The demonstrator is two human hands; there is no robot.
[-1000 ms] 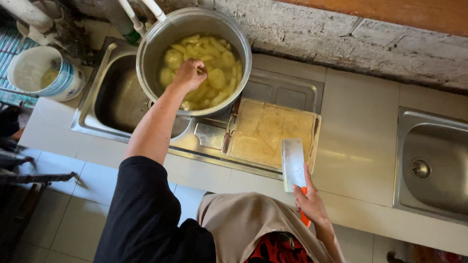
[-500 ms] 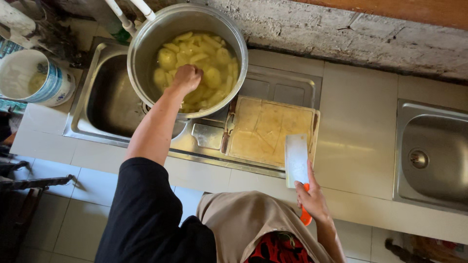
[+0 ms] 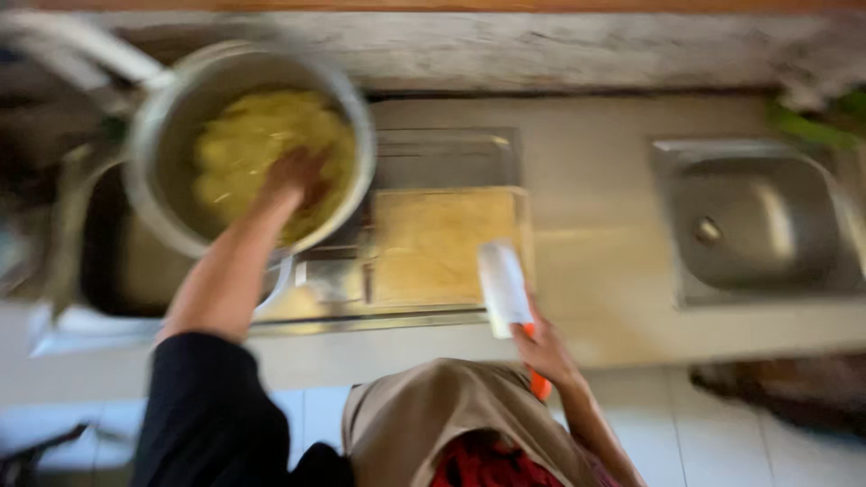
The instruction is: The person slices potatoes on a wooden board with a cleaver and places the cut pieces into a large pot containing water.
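Left hand point(image 3: 296, 173) sits inside the metal pot point(image 3: 171, 117), fingers curled among yellow pieces point(image 3: 244, 135); whether it grips any, I cannot tell through blur. My right hand point(image 3: 544, 353) holds the cleaver point(image 3: 502, 287) beside the cutting board point(image 3: 442, 243), now bare; its pieces seem transferred. Since the earlier frame, only the view shifted rightward.

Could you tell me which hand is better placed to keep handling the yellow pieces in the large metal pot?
Left. The left hand is already inside the large metal pot on the yellow pieces; the right hand holds a broad-bladed knife.
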